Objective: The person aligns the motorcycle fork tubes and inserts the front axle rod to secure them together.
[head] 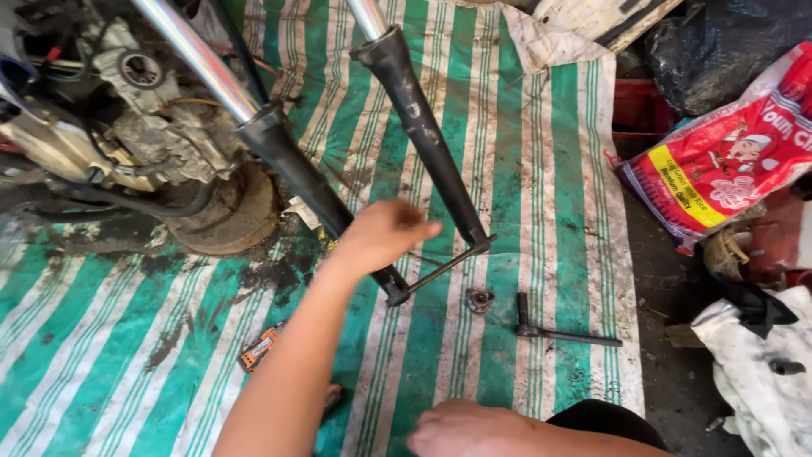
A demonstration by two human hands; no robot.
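Head view shows our left hand (381,235) grasping the left fork leg (317,190) just above the axle rod (444,269), our right hand (461,430) resting loose and empty on the striped tarp (524,169), so we steady the leg firmly.

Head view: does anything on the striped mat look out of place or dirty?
Yes. The green striped mat carries dark oily stains near the round base under the engine. A small metal part and a black wrench lie loose beside the fork legs, whose axle holds no wheel.
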